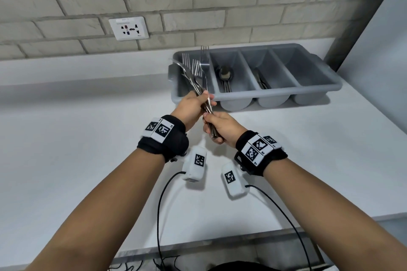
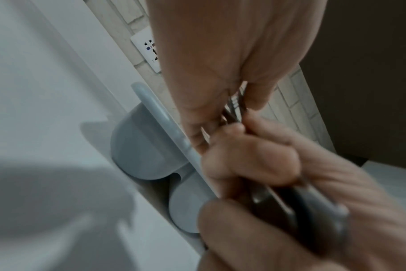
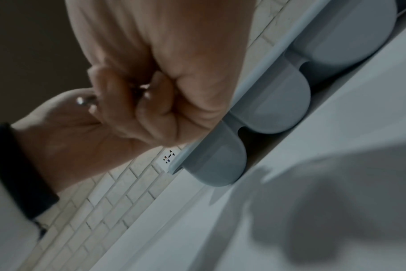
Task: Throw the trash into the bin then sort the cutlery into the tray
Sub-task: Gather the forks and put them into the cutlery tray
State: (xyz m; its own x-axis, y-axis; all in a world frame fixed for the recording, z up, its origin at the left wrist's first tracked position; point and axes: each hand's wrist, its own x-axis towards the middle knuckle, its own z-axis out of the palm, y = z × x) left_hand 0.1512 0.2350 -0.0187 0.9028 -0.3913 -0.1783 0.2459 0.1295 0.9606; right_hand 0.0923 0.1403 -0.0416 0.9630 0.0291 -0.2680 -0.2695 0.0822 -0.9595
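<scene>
White counter (image 1: 66,138) runs under a pale brick wall (image 1: 198,0) with a socket (image 1: 128,28), and the grey tray (image 1: 319,86) sits against the back edge, four compartments side by side. You have a bundle of forks (image 1: 198,79) raised just in front of the tray's leftmost compartment, tines up and fanned out over it. Your left hand (image 1: 193,105) pinches the shafts partway up, thumb pressed across them; your right hand (image 1: 220,127) is curled round the handle ends lower down. Spoons (image 1: 225,77) already lie in the second compartment and what look like knives (image 1: 262,82) in the third; the fourth looks bare. No trash or bin shows, so you seem to be on the sorting part.

To do this step well, square the handles with your right hand first, since the tines splay at different angles and could snag on the divider. Then tip the bundle so the forks go in lengthways, low over the leftmost compartment, and let them slide out of your fingers rather than drop. Check none is a stray spoon; the wrist views are too blurred to tell.
</scene>
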